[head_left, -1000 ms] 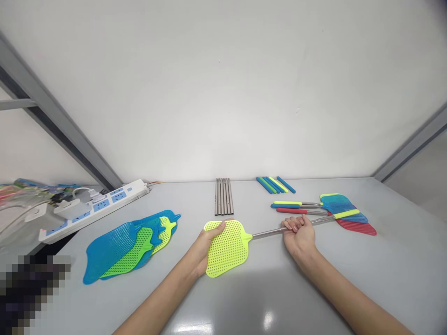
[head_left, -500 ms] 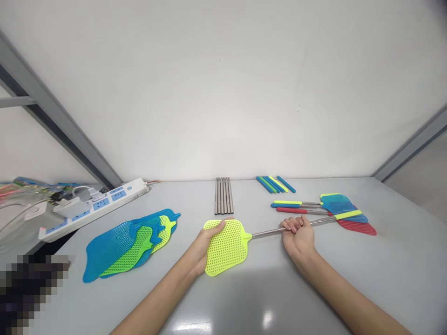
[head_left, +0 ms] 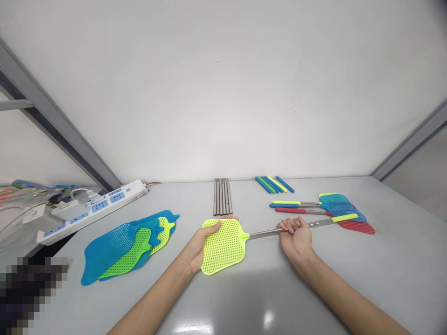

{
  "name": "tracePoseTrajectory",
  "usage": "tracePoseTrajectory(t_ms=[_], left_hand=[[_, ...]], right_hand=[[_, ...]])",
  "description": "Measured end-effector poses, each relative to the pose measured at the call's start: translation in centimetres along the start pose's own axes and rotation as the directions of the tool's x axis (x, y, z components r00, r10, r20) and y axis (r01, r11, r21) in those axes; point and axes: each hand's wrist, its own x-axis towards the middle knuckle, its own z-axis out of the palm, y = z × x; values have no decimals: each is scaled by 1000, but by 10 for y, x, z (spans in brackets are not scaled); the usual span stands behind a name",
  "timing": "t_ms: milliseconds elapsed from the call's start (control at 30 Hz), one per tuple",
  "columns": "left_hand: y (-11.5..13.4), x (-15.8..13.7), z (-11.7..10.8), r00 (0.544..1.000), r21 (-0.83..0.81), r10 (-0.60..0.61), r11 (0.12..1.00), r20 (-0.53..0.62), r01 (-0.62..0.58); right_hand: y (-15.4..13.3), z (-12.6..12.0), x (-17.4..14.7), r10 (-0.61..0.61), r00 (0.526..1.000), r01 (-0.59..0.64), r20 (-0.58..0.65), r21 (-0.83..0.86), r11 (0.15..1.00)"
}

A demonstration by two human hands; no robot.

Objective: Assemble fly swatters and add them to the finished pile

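A yellow fly swatter [head_left: 225, 246] with a metal rod and yellow grip lies across both my hands. My left hand [head_left: 199, 244] grasps the left edge of its perforated head, thumb on top and most fingers hidden beneath. Around the metal rod, my right hand [head_left: 296, 237] is closed, palm turned up. The swatter's yellow grip [head_left: 345, 217] extends to the right, over a red swatter head [head_left: 358, 226]. Behind my right hand lie other swatters, among them a blue head [head_left: 338, 206] and a red grip [head_left: 289, 211].
Blue, green and yellow swatter heads overlap in a pile [head_left: 108, 249] at left. Several metal rods [head_left: 222, 197] lie side by side near the wall, with loose coloured grips [head_left: 274, 184] to their right. A white power strip [head_left: 94, 211] with plugs runs along the left edge.
Almost nothing differs. The whole view has shifted slightly, and both hands keep hold of the yellow swatter in nearly the same pose.
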Motion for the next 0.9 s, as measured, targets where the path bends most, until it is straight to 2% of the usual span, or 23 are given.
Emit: tracePoseTrajectory(t_ms=[267, 700, 900], left_hand=[[0, 0, 0, 1000, -25, 15, 1000, 20, -15], [-1, 1, -1, 999, -43, -4, 999, 36, 6], [-1, 0, -2, 999, -50, -14, 999, 46, 17]], right_hand=[[-2, 4, -4, 59, 997, -53, -49, 127, 990], [-1, 1, -2, 20, 1000, -20, -20, 24, 1000], [-1, 2, -3, 50, 998, -45, -44, 96, 994]])
